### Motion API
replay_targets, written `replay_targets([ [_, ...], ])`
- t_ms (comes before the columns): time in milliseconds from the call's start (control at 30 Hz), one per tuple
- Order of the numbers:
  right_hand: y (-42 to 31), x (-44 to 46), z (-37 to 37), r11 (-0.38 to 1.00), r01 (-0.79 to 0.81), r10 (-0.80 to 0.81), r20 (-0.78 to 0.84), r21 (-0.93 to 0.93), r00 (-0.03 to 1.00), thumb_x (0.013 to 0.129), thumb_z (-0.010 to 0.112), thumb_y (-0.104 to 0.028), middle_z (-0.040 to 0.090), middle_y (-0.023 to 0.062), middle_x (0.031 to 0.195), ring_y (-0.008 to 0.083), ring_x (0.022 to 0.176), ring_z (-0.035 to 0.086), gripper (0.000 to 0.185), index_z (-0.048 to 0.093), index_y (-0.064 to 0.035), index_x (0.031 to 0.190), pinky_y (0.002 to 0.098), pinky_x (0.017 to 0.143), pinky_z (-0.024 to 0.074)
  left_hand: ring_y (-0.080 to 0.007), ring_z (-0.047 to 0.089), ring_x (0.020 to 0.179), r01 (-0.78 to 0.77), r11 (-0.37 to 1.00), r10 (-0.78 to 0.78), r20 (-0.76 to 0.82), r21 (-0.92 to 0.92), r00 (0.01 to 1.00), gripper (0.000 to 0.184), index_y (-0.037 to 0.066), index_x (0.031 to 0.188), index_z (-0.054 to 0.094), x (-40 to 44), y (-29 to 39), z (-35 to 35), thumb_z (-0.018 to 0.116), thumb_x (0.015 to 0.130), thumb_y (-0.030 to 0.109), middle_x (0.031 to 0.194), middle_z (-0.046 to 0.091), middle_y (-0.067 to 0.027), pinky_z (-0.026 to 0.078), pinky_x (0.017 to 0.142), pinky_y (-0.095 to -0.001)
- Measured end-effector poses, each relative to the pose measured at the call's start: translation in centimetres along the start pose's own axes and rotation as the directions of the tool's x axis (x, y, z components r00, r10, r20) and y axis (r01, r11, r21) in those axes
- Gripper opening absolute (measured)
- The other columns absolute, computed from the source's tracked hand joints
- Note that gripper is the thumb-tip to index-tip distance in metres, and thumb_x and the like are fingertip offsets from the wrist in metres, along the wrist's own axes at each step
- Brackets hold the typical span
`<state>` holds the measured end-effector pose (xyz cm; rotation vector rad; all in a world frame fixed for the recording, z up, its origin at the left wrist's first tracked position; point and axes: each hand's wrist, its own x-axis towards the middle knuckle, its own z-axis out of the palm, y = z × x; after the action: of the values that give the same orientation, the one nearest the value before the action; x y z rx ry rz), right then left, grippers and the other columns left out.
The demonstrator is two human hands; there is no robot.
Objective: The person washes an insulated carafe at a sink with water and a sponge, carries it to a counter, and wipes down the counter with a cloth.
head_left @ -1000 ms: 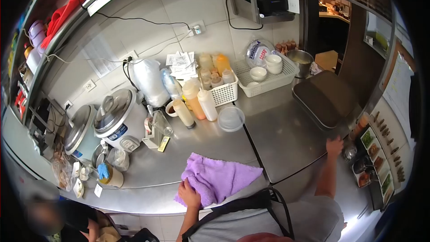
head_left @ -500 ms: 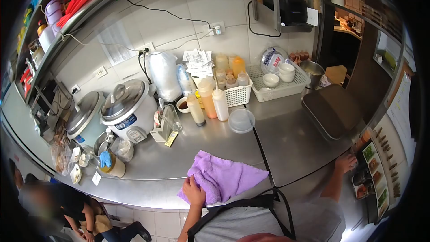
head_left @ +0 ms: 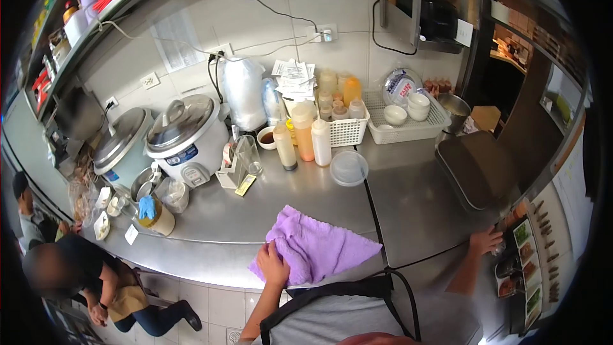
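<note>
A purple cloth [head_left: 319, 246] lies bunched on the left and spread to a point on the right, at the front edge of the steel counter [head_left: 217, 217]. Its left part is under my left hand [head_left: 273, 265], whose fingers are curled into the folds. Over on the right, my right hand [head_left: 485, 243] rests by the counter's far side with its fingers stretched out. Just beyond those fingertips is a small clear object, too small to make out. Dark containers [head_left: 507, 268] stand close to that hand.
Squeeze bottles [head_left: 303, 137], a round plastic lid [head_left: 349, 168] and a clear glass [head_left: 249, 153] stand behind the cloth. Rice cookers [head_left: 185, 140] are at left, a white basket [head_left: 408, 121] and a brown tray [head_left: 477, 169] at right. One person [head_left: 96, 281] sits lower left; another [head_left: 32, 214] is behind.
The view has shifted slightly, bringing a second person into sight at the left. My left hand stays on the cloth, and my right hand remains at the right side.
</note>
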<state>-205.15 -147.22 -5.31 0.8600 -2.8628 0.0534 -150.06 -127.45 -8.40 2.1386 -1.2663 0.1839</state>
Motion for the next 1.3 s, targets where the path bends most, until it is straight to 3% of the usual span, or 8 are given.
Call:
replay_targets([
  [133,-3.0,-1.2,0.7,0.943,0.262,-0.198,-0.288,0.204,0.937,0.075,0.049,-0.020,0.021,0.0185,0.136,0.0350,0.124,0.023,0.057,0.031,-0.0112,0.128,0.0571,0.092,0.0249,-0.0366,0.038,0.105,0.002,0.999,-0.003,0.016,0.035,1.000,0.054,0.005,0.116,0.041,0.0,0.2,-0.2,0.055,0.064,0.010,0.110,0.042,-0.0215,0.028,0.090,-0.0449],
  [267,-8.3,-3.8,1.7,0.464,0.670,-0.472,-0.479,0.579,0.740,0.071,0.046,0.001,0.056,0.0138,0.098,0.0270,0.093,0.054,0.032,0.054,-0.0035,0.101,0.0345,0.082,0.0430,-0.0361,0.038,0.106,0.018,0.999,-0.018,0.003,0.027,1.000,0.054,0.005,0.116,0.041,-0.1,0.2,-0.1,0.055,0.064,0.010,0.110,0.042,-0.0207,0.028,0.090,-0.0446],
  [367,-13.6,-12.4,-0.3,0.136,0.690,-0.637,-0.471,0.711,0.611,0.071,0.048,0.001,0.058,0.0129,0.078,0.0286,0.078,0.057,0.014,0.057,-0.0043,0.080,0.0349,0.072,0.0457,-0.0356,0.039,0.105,0.027,1.000,-0.027,-0.006,0.010,1.000,0.053,0.005,0.115,0.042,0.0,0.0,0.4,0.055,0.064,0.010,0.110,0.042,-0.0198,0.029,0.090,-0.0445],
  [533,-18.2,-29.0,-5.6,-0.512,0.420,-0.809,-0.585,0.749,0.059,0.068,0.050,-0.001,0.056,0.0125,0.071,0.0276,0.066,0.056,0.007,0.056,-0.0052,0.070,0.0340,0.059,0.0446,-0.0348,0.040,0.103,0.051,0.999,-0.051,-0.012,0.001,0.999,0.052,0.005,0.114,0.044,-0.1,0.4,-0.4,0.055,0.064,0.010,0.110,0.043,-0.0186,0.030,0.088,-0.0443],
  [633,-16.3,-35.6,-6.9,-0.447,0.097,-0.864,-0.401,0.889,-0.304,0.071,0.047,-0.003,0.054,0.0086,0.061,0.0198,0.054,0.052,0.007,0.054,-0.0043,0.069,0.0297,0.051,0.0417,-0.0340,0.041,0.101,0.068,0.998,-0.068,-0.011,0.012,0.998,0.052,0.005,0.114,0.044,0.1,0.7,-0.7,0.055,0.064,0.011,0.108,0.044,-0.0182,0.031,0.088,-0.0435],
  [733,-16.1,-39.6,-3.6,0.076,0.187,-0.703,0.185,0.979,-0.687,0.072,0.045,-0.003,0.052,0.0044,0.058,0.0149,0.052,0.050,0.009,0.053,-0.0041,0.070,0.0276,0.049,0.0406,-0.0338,0.042,0.100,0.064,0.998,-0.064,-0.036,-0.010,0.997,0.051,0.005,0.113,0.045,0.0,0.4,-0.6,0.056,0.064,0.012,0.107,0.044,-0.0183,0.033,0.087,-0.0425],
  [1067,-16.1,-38.5,-3.1,0.261,0.034,-0.733,0.221,0.965,-0.644,0.075,0.042,0.000,0.049,0.0020,0.057,0.0076,0.041,0.040,0.011,0.050,-0.0062,0.080,0.0217,0.036,0.0325,-0.0322,0.044,0.099,0.089,0.995,-0.094,-0.107,-0.047,0.990,0.047,0.008,0.112,0.046,-0.5,0.3,-0.5,0.055,0.066,0.014,0.105,0.047,-0.0150,0.035,0.084,-0.0411],
  [1300,-14.9,-38.5,-2.3,0.060,0.026,-0.803,0.063,0.998,-0.593,0.077,0.041,0.001,0.051,0.0025,0.058,0.0066,0.045,0.044,0.011,0.051,-0.0040,0.078,0.0201,0.040,0.0357,-0.0322,0.045,0.098,0.087,0.994,-0.094,-0.109,-0.064,0.990,0.046,0.008,0.111,0.046,-0.4,0.5,-0.8,0.055,0.066,0.014,0.104,0.047,-0.0155,0.036,0.083,-0.0412],
])
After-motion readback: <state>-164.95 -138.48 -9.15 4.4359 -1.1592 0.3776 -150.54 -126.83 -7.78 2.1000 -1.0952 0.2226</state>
